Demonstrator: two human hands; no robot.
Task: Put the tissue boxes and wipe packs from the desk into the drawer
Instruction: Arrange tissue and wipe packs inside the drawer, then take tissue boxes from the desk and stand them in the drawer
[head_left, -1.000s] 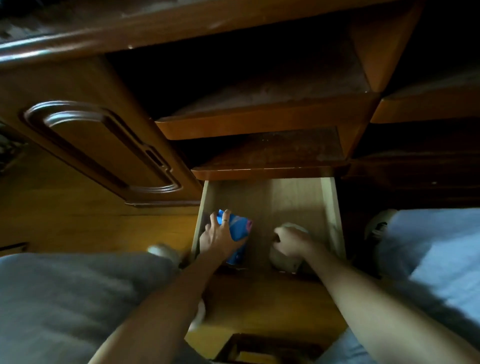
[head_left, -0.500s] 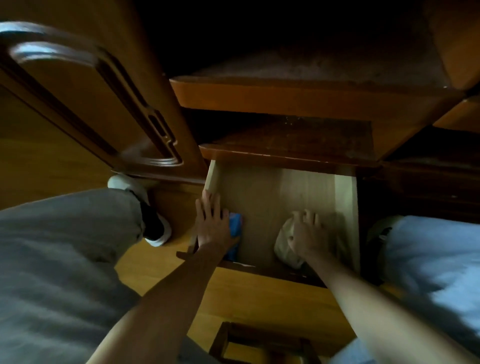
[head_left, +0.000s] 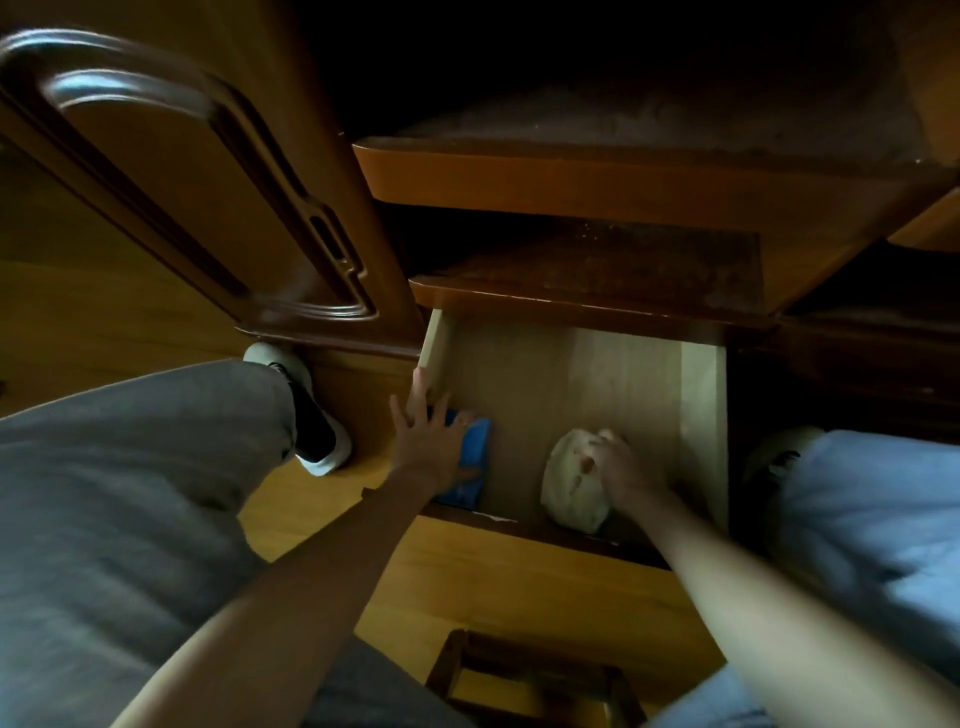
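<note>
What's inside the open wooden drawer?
The light wooden drawer holds a blue pack under the left hand and a pale rounded pack under the right hand. The shelf hides its back.

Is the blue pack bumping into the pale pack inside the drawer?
Apart. The head view shows a strip of bare drawer floor between the blue pack under the left hand and the pale pack under the right hand.

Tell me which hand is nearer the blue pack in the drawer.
Left. The left hand lies with spread fingers on the blue pack at the drawer's left side. The right hand is apart from it, on the pale pack to the right.
</note>
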